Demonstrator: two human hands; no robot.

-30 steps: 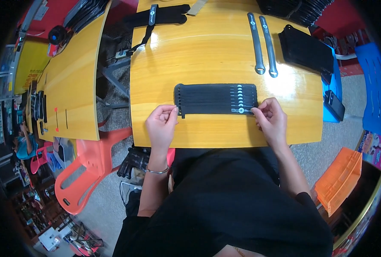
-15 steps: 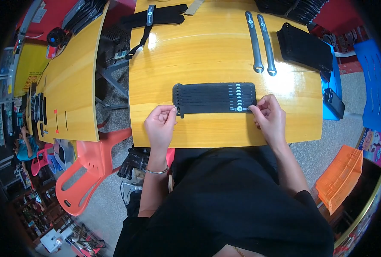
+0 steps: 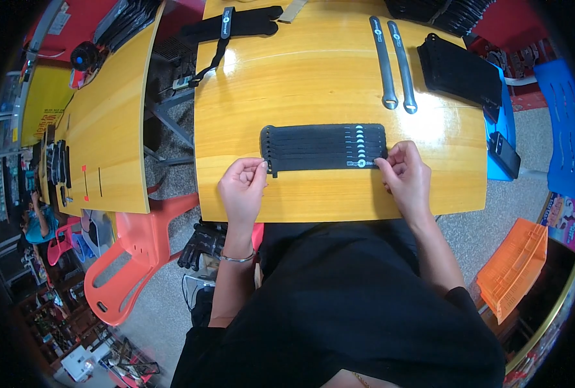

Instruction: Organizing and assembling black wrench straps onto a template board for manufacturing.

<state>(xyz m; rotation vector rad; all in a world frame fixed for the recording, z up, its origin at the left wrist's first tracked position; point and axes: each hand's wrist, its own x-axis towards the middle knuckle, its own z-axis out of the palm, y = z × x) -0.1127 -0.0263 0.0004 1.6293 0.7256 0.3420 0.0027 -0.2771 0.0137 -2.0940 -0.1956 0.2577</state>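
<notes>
Several black hook-and-loop straps (image 3: 307, 147) lie overlapped like shingles on the yellow table, each with a small round white mark near its right end and a holed tab at its left. My left hand (image 3: 243, 184) has thumb and forefinger pinched at the left end of the nearest strap, next to a small tab poking out below. At the right end, my right hand (image 3: 407, 178) pinches the strap's near corner, thumb on top. Its other fingers are curled and partly hidden. The nearest strap lies flat between both hands.
Two grey straps (image 3: 391, 68) lie beyond, left of a black strap stack (image 3: 458, 71). A black strap bundle (image 3: 235, 27) hangs over the table's far left edge. A phone (image 3: 504, 155) rests on something blue at right. An orange chair (image 3: 138, 258) and orange crate (image 3: 512, 268) flank me.
Hardly anything differs. Both hands keep their pinch at the ends of the nearest strap; the whole view has shifted very slightly.
</notes>
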